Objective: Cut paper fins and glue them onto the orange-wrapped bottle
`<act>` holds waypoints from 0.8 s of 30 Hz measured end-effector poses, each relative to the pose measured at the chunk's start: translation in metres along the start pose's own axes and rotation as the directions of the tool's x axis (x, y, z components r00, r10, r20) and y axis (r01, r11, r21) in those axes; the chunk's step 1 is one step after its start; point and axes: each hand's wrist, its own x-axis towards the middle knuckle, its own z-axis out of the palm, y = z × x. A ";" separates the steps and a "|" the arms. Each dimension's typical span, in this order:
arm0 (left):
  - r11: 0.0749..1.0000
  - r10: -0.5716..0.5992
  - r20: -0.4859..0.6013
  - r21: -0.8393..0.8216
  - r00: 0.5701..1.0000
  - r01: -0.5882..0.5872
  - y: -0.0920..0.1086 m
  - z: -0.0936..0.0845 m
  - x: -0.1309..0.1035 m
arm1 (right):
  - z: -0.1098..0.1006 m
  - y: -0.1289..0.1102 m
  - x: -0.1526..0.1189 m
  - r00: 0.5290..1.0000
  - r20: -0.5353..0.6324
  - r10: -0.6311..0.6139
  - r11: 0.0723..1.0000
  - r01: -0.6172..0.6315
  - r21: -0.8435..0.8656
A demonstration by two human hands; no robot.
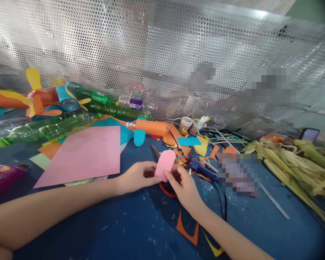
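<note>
A small pink piece with rounded ends point(165, 163) is pinched between my two hands near the middle of the blue table. My left hand point(139, 177) grips its lower left edge, and my right hand point(184, 184) has thumb and fingers on its lower right side. Beneath the hands, on the table, part of a red-handled tool point(169, 192) shows; the rest of it is hidden. Just beyond lies a bottle wrapped in orange point(151, 127) with a blue rounded piece across it.
Pink sheets point(89, 155) and green bottles point(54, 128) lie left. A blue glue gun point(202, 168), paper scraps point(189, 141) and corn husks point(295, 155) are right. A perforated metal panel point(124, 43) stands behind. An orange scrap point(188, 233) lies near the front.
</note>
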 end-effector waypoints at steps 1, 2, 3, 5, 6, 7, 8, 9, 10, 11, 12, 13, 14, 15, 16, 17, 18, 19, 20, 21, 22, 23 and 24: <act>1.000 -0.024 0.008 0.006 1.000 0.024 0.001 0.000 0.000 | 0.000 0.001 0.000 1.000 -0.010 0.004 1.000 -0.004 0.021; 0.999 -0.048 0.013 0.003 0.999 0.048 0.002 -0.001 0.000 | 0.001 0.001 0.000 1.000 -0.017 0.008 0.999 -0.008 0.038; 0.998 -0.069 0.017 -0.007 0.997 0.069 0.002 -0.001 0.000 | 0.001 0.002 0.000 1.000 -0.022 0.011 0.999 -0.010 0.051; 0.995 -0.091 0.016 -0.040 0.996 0.092 0.002 -0.002 0.001 | 0.001 0.002 0.000 1.000 -0.024 0.013 0.998 -0.012 0.068; 0.994 -0.094 0.013 -0.057 0.995 0.095 0.002 -0.002 0.001 | 0.001 0.001 0.000 1.000 -0.018 0.012 0.997 -0.011 0.079; 0.993 -0.094 0.009 -0.075 0.996 0.094 0.001 -0.003 0.002 | 0.001 0.000 0.000 1.000 -0.003 0.011 0.996 -0.011 0.091; 0.992 -0.092 0.004 -0.090 0.996 0.092 0.000 -0.003 0.002 | 0.001 -0.001 0.000 1.000 0.019 0.013 0.995 -0.015 0.096; 0.991 -0.091 -0.006 -0.101 0.996 0.090 -0.001 -0.003 0.003 | 0.001 -0.002 0.000 0.999 0.044 0.017 0.996 -0.021 0.089; 0.990 -0.090 -0.021 -0.107 0.996 0.087 -0.001 -0.004 0.003 | 0.000 -0.004 0.000 0.997 0.068 0.021 0.997 -0.026 0.068; 0.990 -0.090 -0.038 -0.109 0.995 0.085 -0.002 -0.004 0.003 | 0.000 -0.005 0.000 0.996 0.088 0.025 0.999 -0.028 0.036; 0.990 -0.091 -0.057 -0.110 0.994 0.085 -0.002 -0.004 0.004 | 0.000 -0.006 0.000 0.994 0.102 0.027 1.000 -0.027 0.002; 0.990 -0.093 -0.071 -0.111 0.993 0.085 -0.003 -0.004 0.004 | 0.000 -0.007 0.000 0.994 0.108 0.026 0.999 -0.023 -0.027; 0.990 -0.094 -0.078 -0.116 0.993 0.085 -0.003 -0.004 0.004 | 0.000 -0.008 0.000 0.994 0.110 0.022 0.999 -0.017 -0.045; 0.989 -0.094 -0.079 -0.124 0.992 0.084 -0.003 -0.004 0.004 | 0.000 -0.008 0.000 0.994 0.110 0.018 0.998 -0.012 -0.054; 0.988 -0.093 -0.077 -0.134 0.993 0.082 -0.003 -0.004 0.004 | 0.000 -0.008 0.000 0.994 0.112 0.016 0.998 -0.010 -0.055; 0.986 -0.093 -0.074 -0.142 0.993 0.081 -0.002 -0.004 0.004 | 0.000 -0.008 0.000 0.993 0.116 0.015 0.999 -0.009 -0.053; 0.985 -0.093 -0.072 -0.149 0.993 0.081 -0.003 -0.004 0.004 | 0.000 -0.008 0.000 0.993 0.120 0.016 0.999 -0.010 -0.049; 0.985 -0.093 -0.068 -0.154 0.993 0.082 -0.003 -0.004 0.004 | 0.000 -0.008 0.000 0.992 0.124 0.017 0.999 -0.012 -0.045; 0.984 -0.094 -0.064 -0.157 0.994 0.083 -0.003 -0.003 0.004 | 0.000 -0.008 0.000 0.992 0.128 0.019 0.999 -0.014 -0.042; 0.984 -0.094 -0.060 -0.159 0.994 0.083 -0.003 -0.003 0.004 | 0.000 -0.007 0.000 0.991 0.130 0.021 0.999 -0.016 -0.040; 0.984 -0.093 -0.058 -0.159 0.994 0.083 -0.004 -0.003 0.004 | 0.000 -0.007 0.000 0.991 0.132 0.022 0.999 -0.016 -0.041; 0.984 -0.092 -0.055 -0.157 0.994 0.082 -0.004 -0.003 0.004 | 0.000 -0.007 0.000 0.991 0.130 0.021 0.999 -0.015 -0.045; 0.985 -0.090 -0.054 -0.156 0.994 0.081 -0.004 -0.003 0.004 | 0.000 -0.007 0.000 0.992 0.127 0.019 0.999 -0.012 -0.051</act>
